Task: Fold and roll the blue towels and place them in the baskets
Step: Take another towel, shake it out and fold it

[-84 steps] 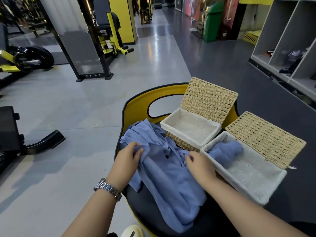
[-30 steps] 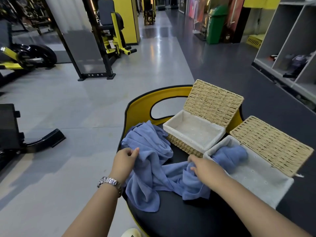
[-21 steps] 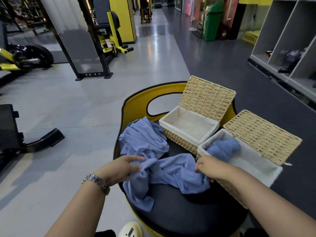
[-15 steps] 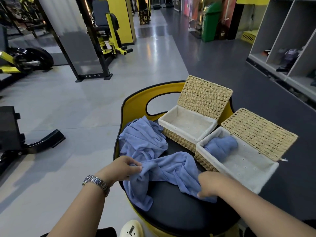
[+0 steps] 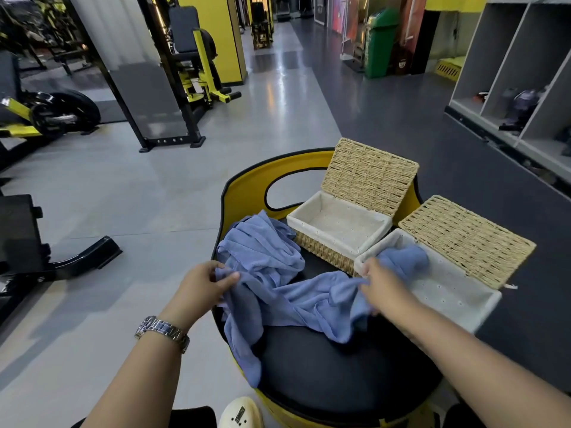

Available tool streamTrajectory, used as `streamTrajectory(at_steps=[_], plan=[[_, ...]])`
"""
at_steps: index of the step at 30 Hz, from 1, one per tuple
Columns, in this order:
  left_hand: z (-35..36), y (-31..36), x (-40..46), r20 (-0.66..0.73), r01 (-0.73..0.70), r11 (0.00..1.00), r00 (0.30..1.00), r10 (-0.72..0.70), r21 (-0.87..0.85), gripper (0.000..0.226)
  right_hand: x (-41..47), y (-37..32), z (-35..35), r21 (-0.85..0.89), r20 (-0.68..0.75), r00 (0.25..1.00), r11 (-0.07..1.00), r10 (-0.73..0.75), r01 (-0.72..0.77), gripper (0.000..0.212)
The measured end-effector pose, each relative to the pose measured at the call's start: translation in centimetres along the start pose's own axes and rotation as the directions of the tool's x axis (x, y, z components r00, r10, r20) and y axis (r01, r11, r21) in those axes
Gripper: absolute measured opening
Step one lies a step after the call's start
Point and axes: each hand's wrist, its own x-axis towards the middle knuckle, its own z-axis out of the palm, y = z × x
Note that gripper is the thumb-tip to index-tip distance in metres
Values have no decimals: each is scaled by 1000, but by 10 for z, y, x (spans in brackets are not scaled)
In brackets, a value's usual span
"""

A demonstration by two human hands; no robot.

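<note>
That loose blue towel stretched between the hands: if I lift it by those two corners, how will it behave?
Probably floppy: the blue towel sags in creases between the left hand and right hand. One end hangs over the seat edge, so it may slide off if released. It likely weighs little, bunching easily under the fingers.

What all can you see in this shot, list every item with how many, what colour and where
loose towels: at least two, blue, crumpled on the seat
rolled towel: one, blue, in the nearer basket
baskets: two, woven straw with white liners, lids open, on the seat; farther one empty
round seat: one, black pad, yellow back
gym machines: several, black and yellow, left background
bin: one, green, far wall
cubby shelves: one unit, grey, right
wristwatch: one, silver, left wrist
left hand: gripping a loose towel
right hand: gripping the same towel
</note>
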Motion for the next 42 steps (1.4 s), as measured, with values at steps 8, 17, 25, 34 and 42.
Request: streamTrajectory(at_steps=[8, 17, 25, 34, 42], plan=[[-25, 0, 1, -576, -194, 923, 817, -35, -332, 16, 7, 18, -87, 949, -86, 949, 316, 303, -15, 26], [-16, 9, -12, -471, -193, 896, 882, -21, -401, 16, 7, 43, -90, 441, -264, 958, 898, 111, 17, 34], [0, 22, -20, -371, -122, 842, 923, -97, -526, 12, -1, 36, -94, 330, -616, 774, 941, 150, 80, 21], [43, 69, -43, -295, -271, 864, 943, 152, -423, 29, -22, -32, -64, 663, -333, 928, 742, 168, 104, 22], [98, 94, -59, -230, -272, 861, 955, 187, -431, 16, -36, -74, -19, 915, 13, 1000, 402, 25, -22, 9]])
